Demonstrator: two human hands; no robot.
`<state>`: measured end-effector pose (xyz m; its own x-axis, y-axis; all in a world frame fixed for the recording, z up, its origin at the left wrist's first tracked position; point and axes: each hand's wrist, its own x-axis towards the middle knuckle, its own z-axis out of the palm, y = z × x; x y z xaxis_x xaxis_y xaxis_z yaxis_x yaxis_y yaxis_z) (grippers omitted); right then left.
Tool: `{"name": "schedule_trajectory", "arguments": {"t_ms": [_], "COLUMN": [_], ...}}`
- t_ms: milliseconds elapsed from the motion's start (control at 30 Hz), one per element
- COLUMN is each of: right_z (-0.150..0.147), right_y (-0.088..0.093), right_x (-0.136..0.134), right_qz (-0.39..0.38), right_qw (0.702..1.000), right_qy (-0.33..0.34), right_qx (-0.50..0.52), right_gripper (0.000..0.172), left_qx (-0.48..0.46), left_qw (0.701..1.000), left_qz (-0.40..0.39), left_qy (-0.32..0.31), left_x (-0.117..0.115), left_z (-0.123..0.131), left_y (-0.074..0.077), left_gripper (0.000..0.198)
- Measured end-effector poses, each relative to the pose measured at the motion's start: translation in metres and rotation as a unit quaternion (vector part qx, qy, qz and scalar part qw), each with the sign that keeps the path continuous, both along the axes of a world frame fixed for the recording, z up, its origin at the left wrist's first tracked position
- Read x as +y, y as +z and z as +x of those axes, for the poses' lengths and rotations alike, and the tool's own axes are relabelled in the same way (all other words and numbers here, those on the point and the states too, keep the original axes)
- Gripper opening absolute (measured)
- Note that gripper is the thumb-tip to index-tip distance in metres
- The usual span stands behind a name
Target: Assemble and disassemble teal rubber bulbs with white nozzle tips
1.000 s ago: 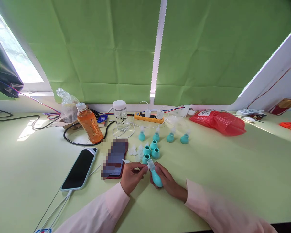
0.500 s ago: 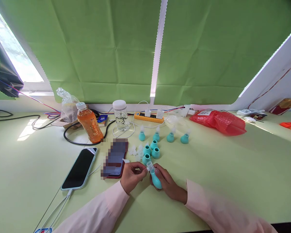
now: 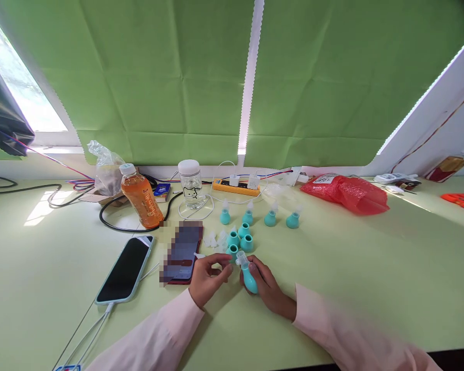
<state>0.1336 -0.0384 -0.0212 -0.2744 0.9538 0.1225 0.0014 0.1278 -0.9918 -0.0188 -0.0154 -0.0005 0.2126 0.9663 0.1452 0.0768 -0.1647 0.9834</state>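
And there's the release: the bulb (image 3: pixel 250 282), at near centre just above the worktop (image 3: pixel 351 288), has its clear tip (image 3: pixel 241 258) free of the left hand (image 3: pixel 206 282), whose fingers were pinching that tip's side half a second ago. Now they're apart, thumb and forefinger parted just left of it, so the tip looks seated, though how firmly I can't tell. The right hand (image 3: pixel 269 291) has the bulb alone, fingers clamped round its body, mouth end tilted far and left. Left wrist low, palm turned inward; both forearms slant in from the near corners in pale sleeves (image 3: pixel 328 324). Just beyond, four open bulbs (image 3: pixel 247 244) cluster, loose tips (image 3: pixel 212 240) to their left, and farther off stands a row of four tipped bulbs (image 3: pixel 270 219), unmoved.
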Motion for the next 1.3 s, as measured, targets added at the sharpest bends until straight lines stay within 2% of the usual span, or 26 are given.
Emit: {"name": "schedule_trajectory", "arguments": {"t_ms": [100, 200, 333, 467, 533, 700, 767, 900, 1033, 1167, 1300], "right_z": [-0.001, -0.001, -0.001, 0.0, 0.001, 0.003, 0.003, 0.003, 0.006, 0.008, 0.008], "right_y": [0.0, 0.001, 0.001, -0.002, -0.003, -0.002, -0.001, -0.002, -0.004, -0.006, -0.007], "right_x": [0.0, -0.001, -0.001, 0.0, 0.0, -0.002, -0.005, -0.008, -0.003, 0.0, -0.001], "right_qz": [-0.028, -0.045, -0.044, -0.015, 0.004, 0.096, 0.123, 0.145, 0.133, 0.125, 0.125], "right_qw": [0.999, 0.998, 0.997, 0.999, 1.0, 0.989, 0.978, 0.961, 0.97, 0.978, 0.98], "right_qy": [0.018, 0.034, 0.042, 0.031, 0.023, -0.014, -0.042, -0.079, -0.106, -0.101, -0.071], "right_qx": [0.035, 0.042, 0.04, 0.012, -0.009, -0.11, -0.162, -0.221, -0.176, -0.137, -0.141], "right_gripper": [0.034, 0.033, 0.031, 0.03, 0.029, 0.023, 0.021, 0.018, 0.02, 0.021, 0.021], "left_qx": [-0.024, -0.013, 0.054, 0.107, 0.118, 0.115, 0.13, 0.192, 0.284, 0.373, 0.443], "left_qw": [0.999, 0.999, 0.991, 0.967, 0.967, 0.983, 0.98, 0.945, 0.884, 0.856, 0.839], "left_qz": [-0.011, 0.021, 0.117, 0.23, 0.226, 0.146, 0.153, 0.26, 0.355, 0.338, 0.305], "left_qy": [-0.046, -0.048, -0.032, 0.0, 0.003, 0.001, 0.009, 0.055, 0.104, 0.118, 0.08], "left_x": [0.002, 0.002, 0.0, -0.001, -0.001, -0.001, -0.002, -0.001, 0.009, 0.023, 0.026], "left_z": [0.001, 0.002, 0.0, -0.001, -0.001, 0.0, 0.0, -0.001, -0.009, -0.018, -0.02], "left_y": [-0.001, -0.001, -0.003, -0.003, -0.004, -0.002, -0.001, -0.001, -0.005, -0.01, -0.015], "left_gripper": [0.03, 0.024, 0.019, 0.016, 0.015, 0.007, 0.006, 0.007, 0.011, 0.015, 0.017]}}
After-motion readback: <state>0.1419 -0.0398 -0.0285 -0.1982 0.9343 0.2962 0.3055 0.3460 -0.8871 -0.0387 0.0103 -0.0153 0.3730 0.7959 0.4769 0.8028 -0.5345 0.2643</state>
